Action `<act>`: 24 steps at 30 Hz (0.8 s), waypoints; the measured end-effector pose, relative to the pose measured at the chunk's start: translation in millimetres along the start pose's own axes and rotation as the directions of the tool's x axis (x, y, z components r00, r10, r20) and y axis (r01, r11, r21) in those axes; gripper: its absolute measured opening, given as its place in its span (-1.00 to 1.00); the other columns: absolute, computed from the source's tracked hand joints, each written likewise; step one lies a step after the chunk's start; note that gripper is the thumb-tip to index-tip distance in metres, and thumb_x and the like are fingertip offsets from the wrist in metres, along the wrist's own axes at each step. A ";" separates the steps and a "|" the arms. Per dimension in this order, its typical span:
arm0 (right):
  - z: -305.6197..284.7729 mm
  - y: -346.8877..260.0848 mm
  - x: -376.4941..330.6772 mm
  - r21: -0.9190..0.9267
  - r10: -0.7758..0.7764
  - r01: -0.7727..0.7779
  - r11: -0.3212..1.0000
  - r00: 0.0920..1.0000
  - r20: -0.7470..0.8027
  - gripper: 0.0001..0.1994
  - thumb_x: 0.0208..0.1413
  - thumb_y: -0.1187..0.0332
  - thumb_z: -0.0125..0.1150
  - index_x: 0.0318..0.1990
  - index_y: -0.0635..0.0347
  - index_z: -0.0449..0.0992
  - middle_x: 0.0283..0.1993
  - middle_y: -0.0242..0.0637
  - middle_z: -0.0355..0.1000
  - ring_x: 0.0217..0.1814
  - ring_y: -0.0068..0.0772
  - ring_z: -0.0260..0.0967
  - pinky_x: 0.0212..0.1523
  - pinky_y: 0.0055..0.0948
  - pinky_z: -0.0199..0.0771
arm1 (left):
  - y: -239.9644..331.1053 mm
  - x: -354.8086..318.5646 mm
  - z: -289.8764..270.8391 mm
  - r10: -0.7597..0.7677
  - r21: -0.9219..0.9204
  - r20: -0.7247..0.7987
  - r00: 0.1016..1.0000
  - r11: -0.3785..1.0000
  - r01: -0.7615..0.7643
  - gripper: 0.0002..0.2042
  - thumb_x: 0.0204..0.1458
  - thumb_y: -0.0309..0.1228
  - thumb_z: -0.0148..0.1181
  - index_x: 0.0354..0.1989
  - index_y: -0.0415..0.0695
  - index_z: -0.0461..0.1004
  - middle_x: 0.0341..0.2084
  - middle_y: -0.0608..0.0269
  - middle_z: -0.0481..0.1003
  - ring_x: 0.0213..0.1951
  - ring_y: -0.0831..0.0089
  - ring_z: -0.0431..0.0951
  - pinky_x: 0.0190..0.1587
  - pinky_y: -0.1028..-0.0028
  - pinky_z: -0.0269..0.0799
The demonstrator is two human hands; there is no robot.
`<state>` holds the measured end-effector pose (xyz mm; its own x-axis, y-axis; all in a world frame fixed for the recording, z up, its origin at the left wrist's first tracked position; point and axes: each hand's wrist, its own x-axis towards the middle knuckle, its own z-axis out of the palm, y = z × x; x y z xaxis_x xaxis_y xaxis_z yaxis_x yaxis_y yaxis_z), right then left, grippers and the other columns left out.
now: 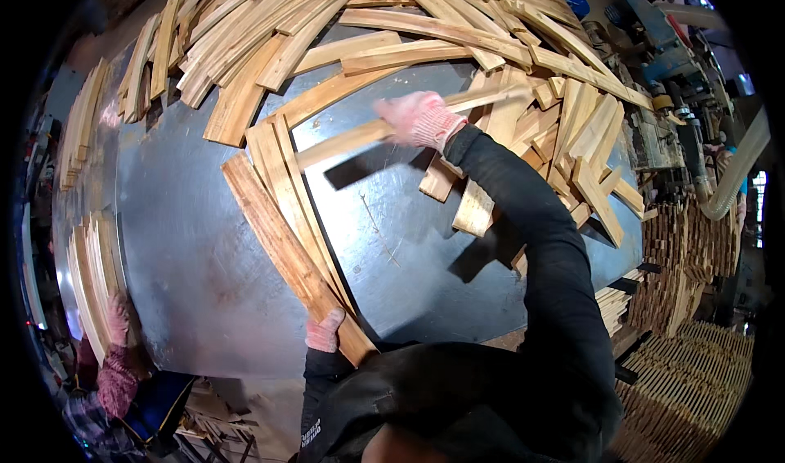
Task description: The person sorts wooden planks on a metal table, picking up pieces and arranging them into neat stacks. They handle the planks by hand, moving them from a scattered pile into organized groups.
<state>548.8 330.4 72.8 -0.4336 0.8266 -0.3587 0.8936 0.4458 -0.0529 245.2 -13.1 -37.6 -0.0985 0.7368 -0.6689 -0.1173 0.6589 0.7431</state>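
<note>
My right hand [421, 119], in a pink and white knit glove, is closed around the middle of a narrow wooden slat [339, 141]. The slat is held above the metal table and casts a dark shadow on it; the hand is slightly blurred. At the near edge, my left hand [325, 330], gloved alike, grips the near end of a long wooden board [274, 232]. Beside that board, on its right, lie narrower boards [294, 197], partly overlapped by it. My left fingers are partly hidden by the board.
Many boards lie in a fanned heap [270, 29] across the far side of the metal table [188, 258]. Shorter pieces form a jumbled pile [564, 136] at right. A co-worker's gloved hand [118, 320] touches a board stack [96, 275] at left. Slatted stacks [687, 389] stand lower right.
</note>
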 end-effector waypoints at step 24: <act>1.2 190.8 11.6 -0.367 0.465 -0.519 0.772 0.855 -0.232 0.02 -0.23 0.15 0.45 0.45 -0.02 0.00 0.31 -0.04 0.28 0.35 -0.05 0.23 0.32 0.02 0.14 | 32.9 28.2 49.9 -0.037 -0.328 0.085 0.996 0.942 0.063 -0.43 -0.05 -0.30 0.29 0.17 -0.23 0.35 -0.11 0.15 0.54 -0.13 0.27 0.59 -0.06 0.29 0.53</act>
<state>714.4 424.7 57.4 0.0178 0.9932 -0.1150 0.8720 0.0409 0.4879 287.8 36.9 -30.9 -0.0101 0.7221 -0.6917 -0.4412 0.6175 0.6512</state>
